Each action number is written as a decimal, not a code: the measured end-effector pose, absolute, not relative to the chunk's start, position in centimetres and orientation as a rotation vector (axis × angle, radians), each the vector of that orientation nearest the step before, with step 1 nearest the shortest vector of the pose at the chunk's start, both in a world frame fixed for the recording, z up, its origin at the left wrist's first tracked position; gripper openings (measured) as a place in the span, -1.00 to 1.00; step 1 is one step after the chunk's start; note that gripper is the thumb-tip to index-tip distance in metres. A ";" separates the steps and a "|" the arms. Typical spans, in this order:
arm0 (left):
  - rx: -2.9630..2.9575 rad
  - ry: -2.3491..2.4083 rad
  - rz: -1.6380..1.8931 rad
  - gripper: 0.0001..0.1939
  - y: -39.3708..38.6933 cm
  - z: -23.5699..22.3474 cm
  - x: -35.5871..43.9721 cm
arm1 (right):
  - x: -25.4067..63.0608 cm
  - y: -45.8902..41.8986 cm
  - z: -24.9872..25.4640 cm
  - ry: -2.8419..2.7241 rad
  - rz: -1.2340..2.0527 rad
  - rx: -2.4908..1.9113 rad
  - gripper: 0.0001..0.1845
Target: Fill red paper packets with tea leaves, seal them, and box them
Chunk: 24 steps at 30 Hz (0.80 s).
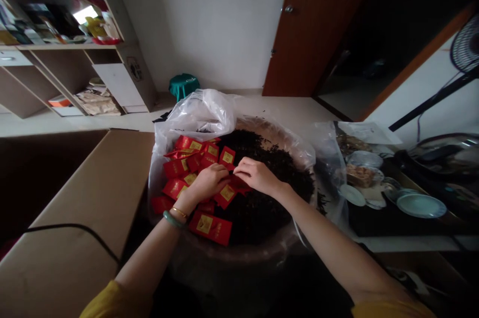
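My left hand [209, 180], with a gold bracelet and a green bangle at the wrist, has its fingers pinched together. Facing it, my right hand [257, 175] pinches too, and the fingertips of both meet at the upper edge of a red packet [239, 184]. Most of that packet is hidden by the hands. Around and under them lie several red packets [210, 227] with gold labels, heaped on the left side of a wide round basket [295, 146] lined with clear plastic. Dark loose tea leaves [277, 203] fill the rest of it.
On the left stands an open cardboard box [86, 193] with a black cable across it. To the right, a low dark table [374, 225] carries dishes and plastic bags. A green-covered stool [183, 86], a shelf unit [140, 68] and a wooden door [307, 28] are behind.
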<state>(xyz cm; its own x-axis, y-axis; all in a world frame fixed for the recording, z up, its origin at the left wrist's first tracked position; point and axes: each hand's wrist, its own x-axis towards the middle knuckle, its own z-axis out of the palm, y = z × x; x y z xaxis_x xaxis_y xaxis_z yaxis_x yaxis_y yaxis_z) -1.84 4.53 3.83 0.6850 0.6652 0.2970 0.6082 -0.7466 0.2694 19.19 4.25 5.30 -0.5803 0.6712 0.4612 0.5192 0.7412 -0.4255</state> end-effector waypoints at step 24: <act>1.695 1.039 0.546 -0.34 2.1 4.8 -0.5 | 21.2 3.0 7.5 -1.905 1.660 -1.149 -0.65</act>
